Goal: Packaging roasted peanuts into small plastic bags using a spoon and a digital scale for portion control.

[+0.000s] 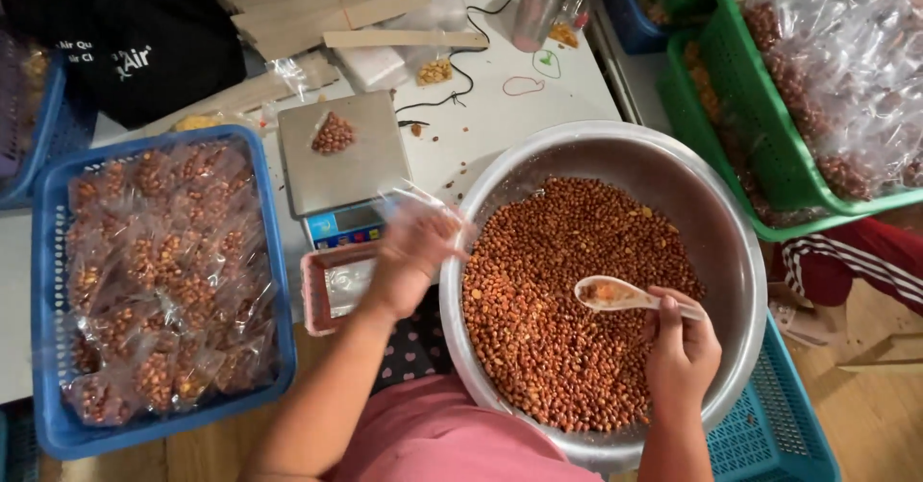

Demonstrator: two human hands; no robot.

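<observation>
A large steel bowl [711,213] in front of me is filled with brown roasted peanuts [558,280]. My right hand [681,347] grips a pale plastic spoon [611,294] over the peanuts, with a few nuts in its scoop. My left hand [415,249] is blurred at the bowl's left rim and holds a small clear plastic bag [409,203]. Just behind it stands a small digital scale [341,170] with a little heap of peanuts [334,133] on its steel plate.
A blue basket [43,280] of filled peanut bags sits at left. A small pink tray [317,290] lies below the scale. Green baskets [769,146] of bagged nuts stand at right. A steel cup [538,1], wooden sticks [327,6], a black bag [135,40] and a cable lie behind.
</observation>
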